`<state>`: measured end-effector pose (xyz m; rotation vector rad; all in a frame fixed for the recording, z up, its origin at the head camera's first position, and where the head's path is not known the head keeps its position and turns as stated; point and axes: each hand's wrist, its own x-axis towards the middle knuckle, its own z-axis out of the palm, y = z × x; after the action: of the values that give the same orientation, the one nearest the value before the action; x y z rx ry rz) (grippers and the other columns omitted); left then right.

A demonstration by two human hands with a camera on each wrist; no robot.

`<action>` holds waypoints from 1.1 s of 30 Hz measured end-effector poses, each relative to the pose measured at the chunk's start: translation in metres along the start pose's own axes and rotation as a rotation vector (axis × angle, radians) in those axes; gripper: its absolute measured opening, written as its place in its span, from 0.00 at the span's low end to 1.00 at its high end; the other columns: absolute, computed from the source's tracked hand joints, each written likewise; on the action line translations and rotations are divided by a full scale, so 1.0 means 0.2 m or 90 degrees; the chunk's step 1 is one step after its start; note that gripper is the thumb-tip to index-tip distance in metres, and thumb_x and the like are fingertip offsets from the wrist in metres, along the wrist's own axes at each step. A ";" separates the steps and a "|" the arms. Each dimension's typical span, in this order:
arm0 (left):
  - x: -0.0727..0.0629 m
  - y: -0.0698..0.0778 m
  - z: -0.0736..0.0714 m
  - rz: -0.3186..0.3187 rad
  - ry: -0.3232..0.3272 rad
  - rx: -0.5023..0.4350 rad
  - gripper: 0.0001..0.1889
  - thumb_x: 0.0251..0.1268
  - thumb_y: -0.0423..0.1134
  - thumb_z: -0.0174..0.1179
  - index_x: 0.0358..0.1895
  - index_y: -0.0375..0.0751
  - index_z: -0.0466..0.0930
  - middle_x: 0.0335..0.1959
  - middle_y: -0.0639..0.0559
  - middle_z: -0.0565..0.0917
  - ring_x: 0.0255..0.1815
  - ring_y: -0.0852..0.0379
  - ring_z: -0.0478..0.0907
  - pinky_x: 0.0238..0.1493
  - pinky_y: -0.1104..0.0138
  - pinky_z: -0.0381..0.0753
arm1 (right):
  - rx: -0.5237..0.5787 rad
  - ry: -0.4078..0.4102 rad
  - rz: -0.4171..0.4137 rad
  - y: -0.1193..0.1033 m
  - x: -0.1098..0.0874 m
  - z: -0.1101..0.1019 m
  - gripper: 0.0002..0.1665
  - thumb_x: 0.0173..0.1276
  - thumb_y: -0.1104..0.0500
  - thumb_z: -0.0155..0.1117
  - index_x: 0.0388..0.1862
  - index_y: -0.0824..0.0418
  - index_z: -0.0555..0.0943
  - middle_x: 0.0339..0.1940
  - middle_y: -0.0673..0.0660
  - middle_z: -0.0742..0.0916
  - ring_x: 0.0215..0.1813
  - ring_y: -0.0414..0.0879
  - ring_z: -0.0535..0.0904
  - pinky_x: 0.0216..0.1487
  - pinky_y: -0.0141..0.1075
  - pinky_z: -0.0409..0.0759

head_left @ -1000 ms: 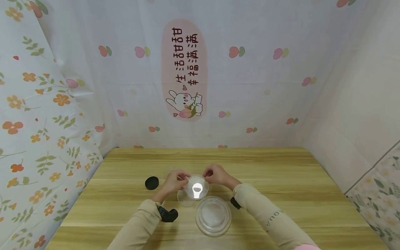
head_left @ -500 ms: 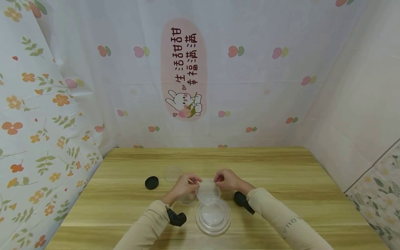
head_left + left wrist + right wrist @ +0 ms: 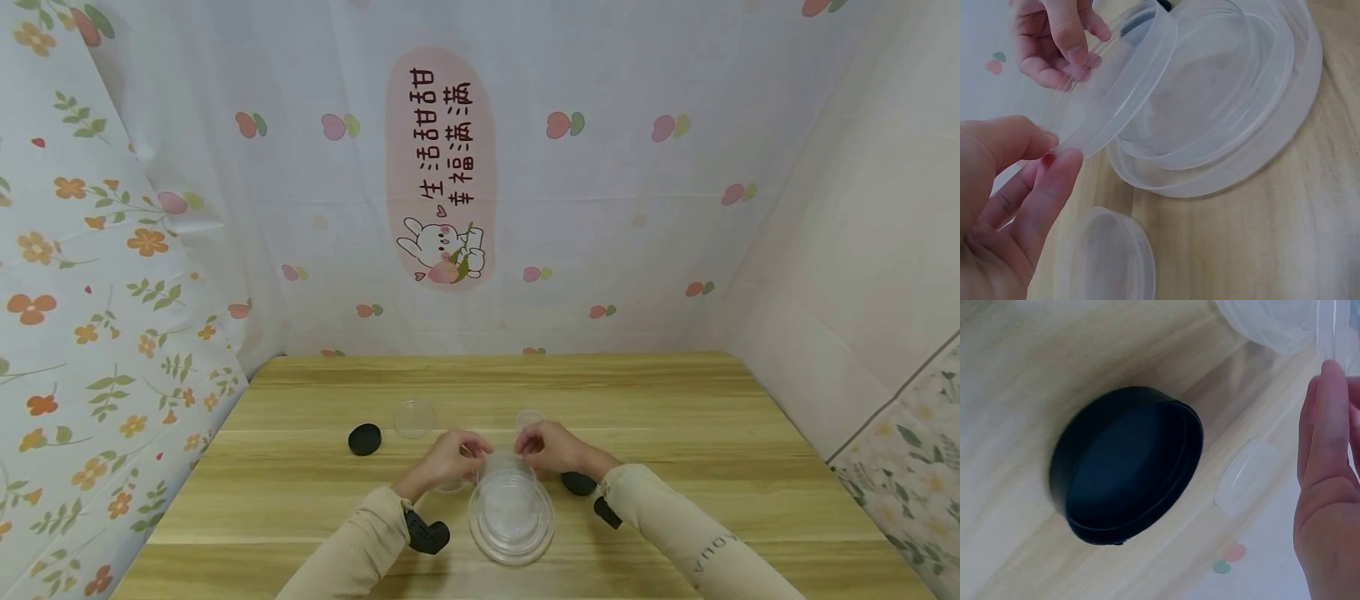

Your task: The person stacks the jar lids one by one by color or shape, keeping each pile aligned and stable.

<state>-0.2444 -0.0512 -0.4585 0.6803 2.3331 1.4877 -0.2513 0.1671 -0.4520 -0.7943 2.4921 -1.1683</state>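
Note:
Between both hands a clear round plastic lid [image 3: 1132, 94] is held tilted, overlapping the near stack in the head view. The left hand [image 3: 453, 457] pinches its rim between thumb and fingers on the left. The right hand [image 3: 555, 448] grips the opposite side of the rim, fingertips [image 3: 1333, 372] right at the edge. Just in front, nested clear lids [image 3: 512, 546] lie flat on the table, the widest at the bottom. A smaller clear lid [image 3: 1110, 256] lies beneath the left hand, and a black lid [image 3: 1125, 465] rests below the right wrist, hollow side up.
Another black lid [image 3: 364, 439] lies to the left on the wooden table [image 3: 645, 392], with a clear lid [image 3: 415, 418] near it. Behind the right hand is one more small clear lid [image 3: 530, 417]. A printed cloth [image 3: 600, 208] hangs along the table's back edge.
Both hands have moved right and toward the person, bringing the clear lid from left of the stack to over its far edge. A small clear lid now shows behind the right hand.

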 end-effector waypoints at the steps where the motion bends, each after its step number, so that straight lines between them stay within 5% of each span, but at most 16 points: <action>1: 0.00 0.00 0.00 0.000 -0.007 -0.001 0.10 0.51 0.21 0.54 0.38 0.23 0.77 0.22 0.50 0.74 0.19 0.52 0.75 0.23 0.58 0.79 | 0.008 -0.008 0.006 0.00 -0.01 0.00 0.05 0.56 0.72 0.56 0.32 0.71 0.78 0.24 0.53 0.79 0.26 0.39 0.74 0.25 0.28 0.75; 7: -0.01 -0.01 0.02 -0.002 -0.037 0.007 0.12 0.48 0.19 0.53 0.38 0.26 0.78 0.23 0.48 0.75 0.21 0.52 0.76 0.23 0.61 0.79 | 0.047 -0.033 0.031 0.00 -0.03 0.01 0.04 0.56 0.71 0.58 0.31 0.68 0.79 0.24 0.55 0.80 0.25 0.39 0.74 0.23 0.30 0.76; 15: -0.03 0.01 0.05 -0.061 -0.062 0.002 0.13 0.46 0.21 0.55 0.39 0.30 0.78 0.28 0.45 0.77 0.24 0.60 0.74 0.24 0.65 0.78 | 0.078 -0.048 0.039 0.01 -0.06 0.02 0.04 0.56 0.71 0.59 0.30 0.68 0.79 0.25 0.55 0.81 0.26 0.39 0.75 0.26 0.33 0.78; 33: -0.03 -0.02 0.07 -0.031 -0.064 -0.022 0.10 0.49 0.22 0.57 0.37 0.28 0.79 0.28 0.47 0.79 0.25 0.59 0.75 0.22 0.67 0.78 | 0.086 -0.045 0.025 0.05 -0.08 0.04 0.06 0.58 0.69 0.59 0.34 0.69 0.81 0.28 0.55 0.83 0.27 0.41 0.78 0.27 0.33 0.79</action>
<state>-0.2335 -0.0454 -0.4686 0.6684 2.2284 1.4347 -0.2373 0.1768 -0.4655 -0.7332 2.3339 -1.2576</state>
